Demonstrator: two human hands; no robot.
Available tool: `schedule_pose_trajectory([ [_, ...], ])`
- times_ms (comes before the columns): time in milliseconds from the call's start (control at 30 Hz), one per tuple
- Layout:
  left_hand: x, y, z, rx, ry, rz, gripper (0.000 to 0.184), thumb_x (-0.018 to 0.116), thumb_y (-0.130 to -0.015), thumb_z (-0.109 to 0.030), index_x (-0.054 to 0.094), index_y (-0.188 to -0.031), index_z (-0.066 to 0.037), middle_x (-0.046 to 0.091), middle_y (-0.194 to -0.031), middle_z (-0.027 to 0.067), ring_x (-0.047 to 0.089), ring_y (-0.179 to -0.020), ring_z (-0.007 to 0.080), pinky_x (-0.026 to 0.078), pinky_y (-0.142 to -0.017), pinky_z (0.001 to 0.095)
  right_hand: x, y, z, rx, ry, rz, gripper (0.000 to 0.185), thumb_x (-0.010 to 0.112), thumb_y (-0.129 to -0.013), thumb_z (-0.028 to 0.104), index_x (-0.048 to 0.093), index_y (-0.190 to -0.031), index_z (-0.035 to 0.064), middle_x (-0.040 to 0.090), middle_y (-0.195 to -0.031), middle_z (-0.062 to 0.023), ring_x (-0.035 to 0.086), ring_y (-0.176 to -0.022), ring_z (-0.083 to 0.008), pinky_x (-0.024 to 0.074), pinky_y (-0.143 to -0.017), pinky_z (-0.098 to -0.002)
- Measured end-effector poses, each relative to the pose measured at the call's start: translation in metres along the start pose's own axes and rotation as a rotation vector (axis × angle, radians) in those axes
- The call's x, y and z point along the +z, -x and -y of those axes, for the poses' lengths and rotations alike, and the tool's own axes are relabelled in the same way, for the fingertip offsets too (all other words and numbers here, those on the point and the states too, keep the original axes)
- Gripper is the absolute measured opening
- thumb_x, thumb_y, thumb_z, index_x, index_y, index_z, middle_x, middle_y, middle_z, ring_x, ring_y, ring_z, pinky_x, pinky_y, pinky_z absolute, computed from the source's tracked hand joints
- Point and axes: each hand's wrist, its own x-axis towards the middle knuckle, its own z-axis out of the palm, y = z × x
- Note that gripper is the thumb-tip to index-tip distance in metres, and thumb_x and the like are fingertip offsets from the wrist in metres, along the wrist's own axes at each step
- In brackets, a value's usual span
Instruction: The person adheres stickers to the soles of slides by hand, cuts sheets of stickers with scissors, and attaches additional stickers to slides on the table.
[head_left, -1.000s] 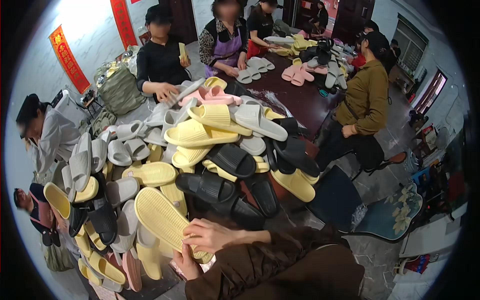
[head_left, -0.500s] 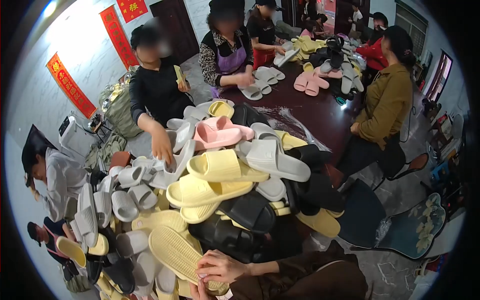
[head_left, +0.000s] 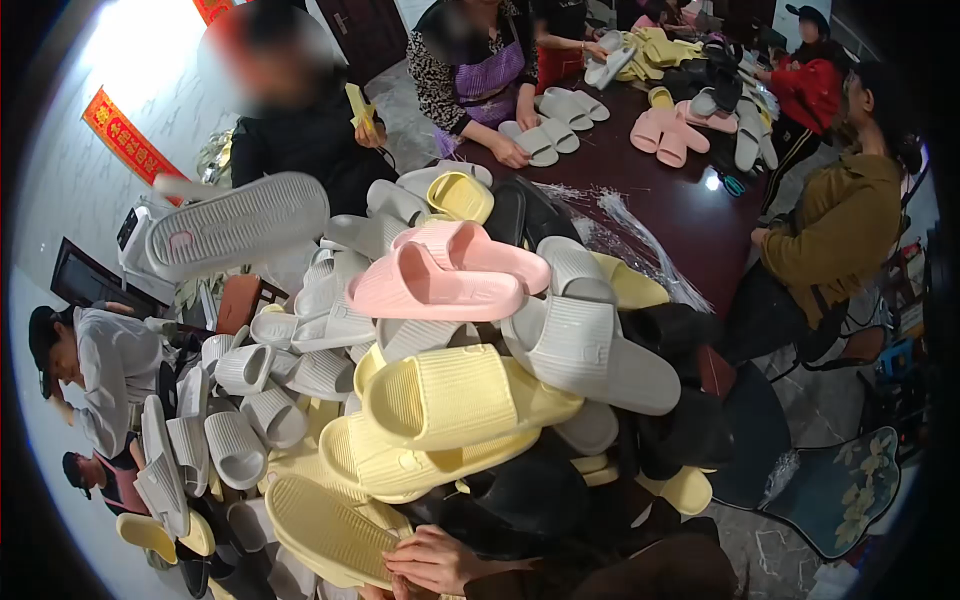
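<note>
A yellow slipper (head_left: 325,530) with a ridged footbed lies tilted at the pile's near edge, low in the head view. My right hand (head_left: 435,562) has its fingers bent and pressed together at the slipper's near end. Only a sliver of my left hand (head_left: 400,590) shows below, against the same end; the frame edge cuts off the rest. Just beyond are stacked yellow slippers (head_left: 440,400), a black slipper (head_left: 520,495) and a pink pair (head_left: 440,280).
Grey slippers (head_left: 600,345) heap across the dark red table (head_left: 640,215). A grey slipper (head_left: 240,225) is raised at the upper left, near a person in black (head_left: 300,140). Another person in a purple apron (head_left: 490,85) touches grey slippers. A chair (head_left: 830,490) stands at right.
The view has shifted, bringing the pile closer. The person in black has lifted a grey slipper off the pile. My hands stay at the yellow slipper's end; my left hand shows less.
</note>
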Motion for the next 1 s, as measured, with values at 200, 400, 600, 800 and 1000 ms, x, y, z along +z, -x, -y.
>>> schedule_pose_trajectory([
  [200,0.023,-0.024,0.014,-0.095,0.103,-0.067,0.025,0.052,-0.098,-0.009,0.054,-0.121,0.001,0.063,-0.106,0.0117,0.059,-0.093,0.0185,0.049,-0.073,0.0296,0.007,0.001,-0.016,-0.113,0.070,-0.099,0.019,0.075,-0.069,0.015,0.072,-0.084,0.0040,0.069,-0.095,-0.0118,0.065,-0.081,-0.0263,0.0443,-0.079,-0.0430],
  [400,0.031,-0.032,0.020,-0.196,0.212,-0.149,0.026,0.052,-0.098,-0.009,0.053,-0.122,0.001,0.062,-0.108,0.0111,0.059,-0.094,0.0177,0.048,-0.076,0.0290,0.006,-0.002,-0.010,0.142,-0.095,-0.217,0.015,0.073,-0.068,0.010,0.071,-0.081,0.0034,0.069,-0.094,-0.0119,0.064,-0.079,-0.0256,0.0433,-0.077,-0.0412],
  [600,0.028,-0.029,0.022,-0.308,0.322,-0.202,0.027,0.052,-0.098,-0.010,0.052,-0.123,0.002,0.062,-0.110,0.0106,0.059,-0.096,0.0170,0.048,-0.078,0.0283,0.003,-0.011,0.001,-0.050,0.093,-0.107,0.010,0.067,-0.083,0.009,0.066,-0.088,0.0003,0.069,-0.087,-0.0149,0.063,-0.078,-0.0287,0.0484,-0.069,-0.0390],
  [800,0.015,-0.018,0.008,-0.412,0.428,-0.276,0.028,0.052,-0.099,-0.010,0.052,-0.124,0.002,0.061,-0.111,0.0101,0.058,-0.097,0.0162,0.047,-0.081,0.0277,-0.009,-0.025,0.036,0.269,-0.127,0.031,0.023,0.078,-0.066,0.019,0.072,-0.083,0.0053,0.070,-0.098,-0.0104,0.063,-0.086,-0.0253,0.0412,-0.083,-0.0434],
  [1000,-0.010,0.019,-0.030,-0.529,0.539,-0.361,0.029,0.052,-0.099,-0.011,0.051,-0.126,0.002,0.061,-0.113,0.0096,0.058,-0.099,0.0155,0.047,-0.084,0.0270,0.012,0.028,0.043,0.083,-0.015,0.073,0.024,0.069,-0.076,0.012,0.070,-0.098,0.0029,0.067,-0.106,-0.0058,0.061,-0.096,-0.0229,0.0426,-0.089,-0.0418],
])
